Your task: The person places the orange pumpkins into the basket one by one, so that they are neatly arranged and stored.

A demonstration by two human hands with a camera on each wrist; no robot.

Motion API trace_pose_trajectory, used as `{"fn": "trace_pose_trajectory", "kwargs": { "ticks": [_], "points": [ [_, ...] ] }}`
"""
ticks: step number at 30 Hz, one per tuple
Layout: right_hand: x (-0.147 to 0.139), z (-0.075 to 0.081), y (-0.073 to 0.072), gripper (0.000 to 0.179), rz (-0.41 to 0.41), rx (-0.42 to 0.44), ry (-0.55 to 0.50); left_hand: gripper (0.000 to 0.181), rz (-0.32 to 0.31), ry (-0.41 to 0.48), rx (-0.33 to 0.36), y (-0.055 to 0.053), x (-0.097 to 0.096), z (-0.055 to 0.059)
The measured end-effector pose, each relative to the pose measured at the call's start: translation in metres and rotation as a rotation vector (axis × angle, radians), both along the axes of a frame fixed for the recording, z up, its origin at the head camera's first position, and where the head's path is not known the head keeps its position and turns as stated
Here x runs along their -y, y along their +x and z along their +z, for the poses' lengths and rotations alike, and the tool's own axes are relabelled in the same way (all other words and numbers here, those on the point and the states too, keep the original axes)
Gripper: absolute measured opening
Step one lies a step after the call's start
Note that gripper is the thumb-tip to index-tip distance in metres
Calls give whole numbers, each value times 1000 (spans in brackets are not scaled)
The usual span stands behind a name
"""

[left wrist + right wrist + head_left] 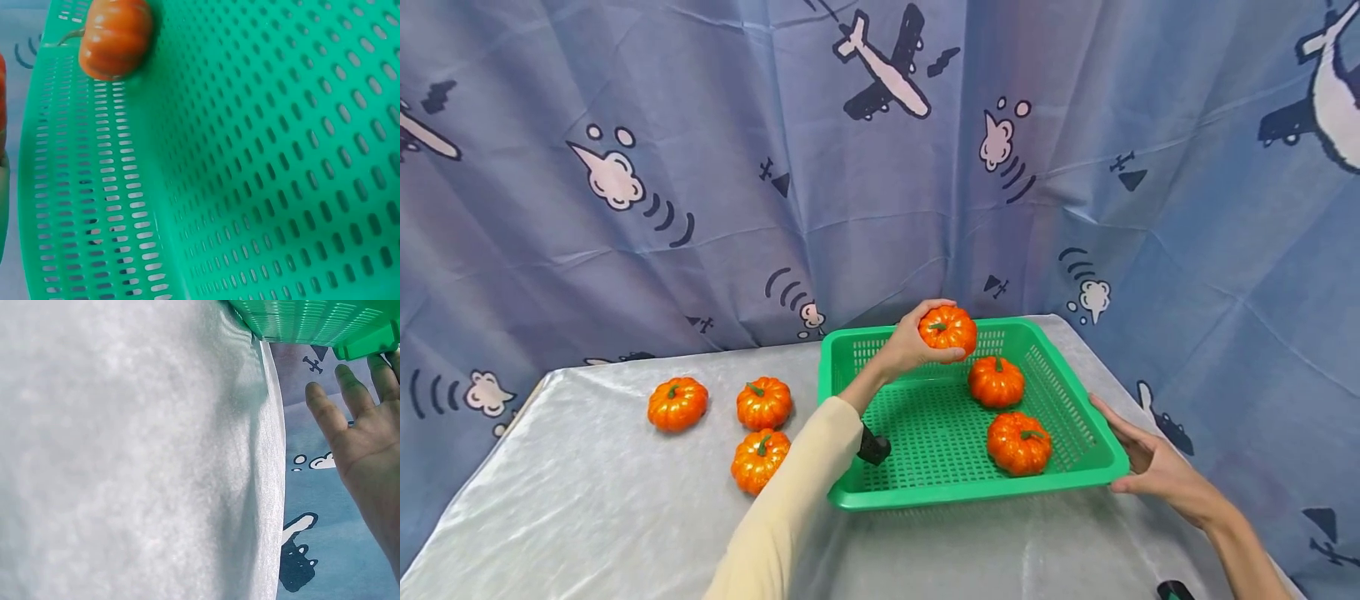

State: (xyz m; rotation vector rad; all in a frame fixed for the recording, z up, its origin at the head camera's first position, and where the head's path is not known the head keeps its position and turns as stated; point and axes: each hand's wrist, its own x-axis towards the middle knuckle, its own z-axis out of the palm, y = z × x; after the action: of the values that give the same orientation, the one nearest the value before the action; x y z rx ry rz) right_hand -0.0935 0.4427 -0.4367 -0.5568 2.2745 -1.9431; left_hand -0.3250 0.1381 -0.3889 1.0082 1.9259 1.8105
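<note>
My left hand (917,337) grips a small shiny orange pumpkin (951,332) with a green stem, over the back part of a green perforated plastic basket (977,493). Inside the basket, toward its right side, sit two more pumpkins, one farther back (996,382) and one nearer (1019,443). In the left wrist view, a pumpkin (117,39) lies against the basket wall. My right hand (1161,471) is at the basket's front right corner, touching it. From the right wrist view, that hand's fingers (355,394) look nearly straight, with some fingertips hidden near the basket.
Left of the basket, three pumpkins rest on the pale cloth-covered table (587,500): one far left (677,405), one at the back (763,403) and one nearer (760,461). A blue curtain (715,167) hangs behind and to the right. A dark object (1174,590) lies at the front edge.
</note>
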Motion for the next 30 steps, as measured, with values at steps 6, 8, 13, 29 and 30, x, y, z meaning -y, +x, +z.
{"fn": "trace_pose_trajectory", "kwargs": {
  "ticks": [6,8,13,29,30],
  "points": [
    [1,-2,1,95,-3,18,-9,70,-49,-43,-18,1,-3,-8],
    [1,-2,1,95,-1,14,-11,70,-56,-65,-15,2,-4,-8],
    [1,-1,1,94,12,2,-15,70,-65,-136,0,3,-7,-11],
    [1,4,2,96,12,7,10,68,-183,-335,7,6,-13,-21],
    [1,4,2,96,12,8,11,69,-185,-347,2,6,-14,-21]
  ]
}}
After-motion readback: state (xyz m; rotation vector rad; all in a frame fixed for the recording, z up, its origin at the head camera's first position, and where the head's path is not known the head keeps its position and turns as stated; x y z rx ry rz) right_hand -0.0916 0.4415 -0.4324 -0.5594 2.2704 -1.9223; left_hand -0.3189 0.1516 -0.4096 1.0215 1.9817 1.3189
